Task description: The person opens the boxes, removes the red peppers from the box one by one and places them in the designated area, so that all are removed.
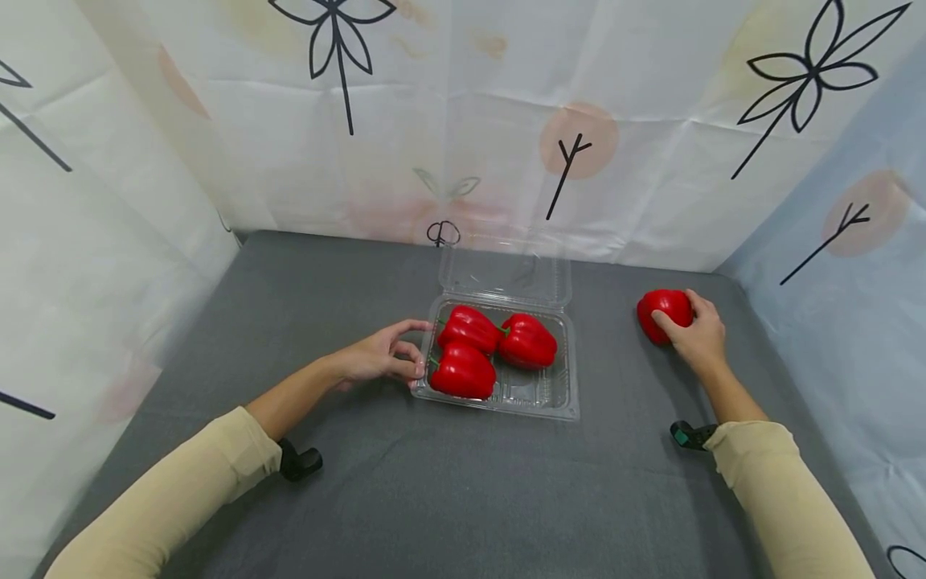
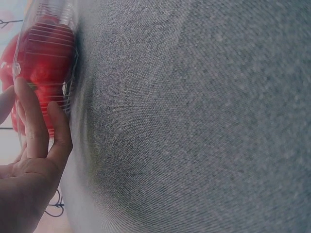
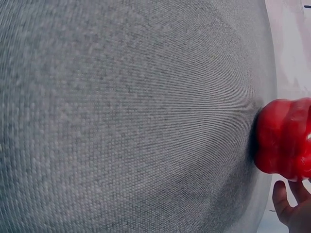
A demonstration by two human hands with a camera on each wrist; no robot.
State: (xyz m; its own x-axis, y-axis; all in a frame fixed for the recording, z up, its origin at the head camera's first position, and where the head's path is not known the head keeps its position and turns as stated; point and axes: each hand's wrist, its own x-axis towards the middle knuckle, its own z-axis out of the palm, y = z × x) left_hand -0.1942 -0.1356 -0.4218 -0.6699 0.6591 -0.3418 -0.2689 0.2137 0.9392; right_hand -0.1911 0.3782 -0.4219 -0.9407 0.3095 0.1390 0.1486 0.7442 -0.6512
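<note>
Right hand (image 1: 702, 334) on one red pepper (image 1: 664, 308), fingers clamped round it, left hand (image 1: 379, 354) pinching a clear container (image 1: 568, 366) by its rim, three peppers (image 1: 463, 371) inside!

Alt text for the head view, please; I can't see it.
The right hand grips a glossy red bell pepper; the left hand touches an open, clear plastic hinged container holding three red bell peppers on a grey fabric-covered table.

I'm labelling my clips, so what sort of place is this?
Probably a small staged recording area: printed sheets stand behind and on both sides of a grey cloth-covered table, and a dark device sits at each wrist.
</note>
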